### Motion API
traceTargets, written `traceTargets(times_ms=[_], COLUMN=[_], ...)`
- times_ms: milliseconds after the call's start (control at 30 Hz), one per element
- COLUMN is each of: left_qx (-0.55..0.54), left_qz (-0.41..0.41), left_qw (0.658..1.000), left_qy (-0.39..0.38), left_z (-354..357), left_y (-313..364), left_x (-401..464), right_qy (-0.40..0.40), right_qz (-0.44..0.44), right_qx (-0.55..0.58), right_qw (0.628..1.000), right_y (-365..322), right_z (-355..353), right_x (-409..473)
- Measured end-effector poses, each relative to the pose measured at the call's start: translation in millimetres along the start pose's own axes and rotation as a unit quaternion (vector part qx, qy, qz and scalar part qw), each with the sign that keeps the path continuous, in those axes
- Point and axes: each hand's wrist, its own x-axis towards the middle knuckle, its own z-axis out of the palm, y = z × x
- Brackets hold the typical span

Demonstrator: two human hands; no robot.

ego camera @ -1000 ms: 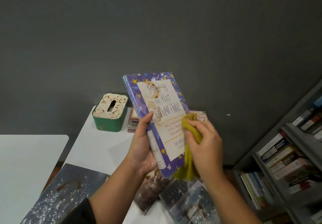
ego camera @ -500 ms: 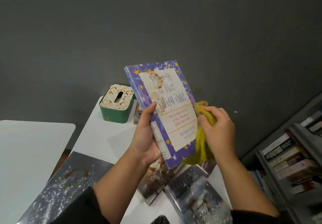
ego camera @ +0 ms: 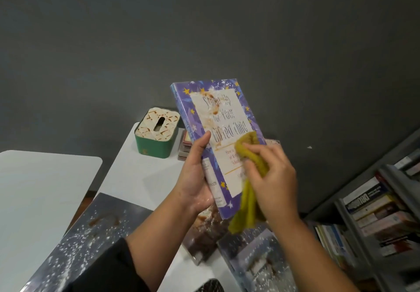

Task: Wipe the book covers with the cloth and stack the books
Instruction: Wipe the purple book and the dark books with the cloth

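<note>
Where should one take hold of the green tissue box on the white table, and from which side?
Grip the green tissue box by its two long side walls, coming from above. It stands upright, its flat patterned lid has only a narrow slot, and books stand close on its right, so a sideways approach seems cramped. This is a judgement from one view.

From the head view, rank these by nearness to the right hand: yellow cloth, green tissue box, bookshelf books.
1. yellow cloth: gripped in the right hand, against the purple book.
2. bookshelf books: lower right.
3. green tissue box: far left, on the white table.
</note>
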Motion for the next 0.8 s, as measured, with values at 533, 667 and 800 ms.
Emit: traceTargets(times_ms=[533,667,800], left_qx=[-0.022,-0.007,-0.001], left_qz=[-0.018,0.016,0.019], left_qw=[0.999,1.0,1.0], left_qy=[-0.017,-0.01,-0.011], left_z=[3.9,6.1,8.8], left_y=[-1.3,-2.2,-2.8], left_x=[-5.0,-7.1,-9.3], right_qy=[-0.011,0.049,0.068], right_qz=[-0.114,-0.014,0.056], right_qx=[-0.032,-0.024,-0.038], right_qw=[0.993,0.998,0.995], right_y=[-30.8,3.5,19.6], right_z=[8.2,-7.4,-11.5], right_x=[-30.3,3.1,9.5])
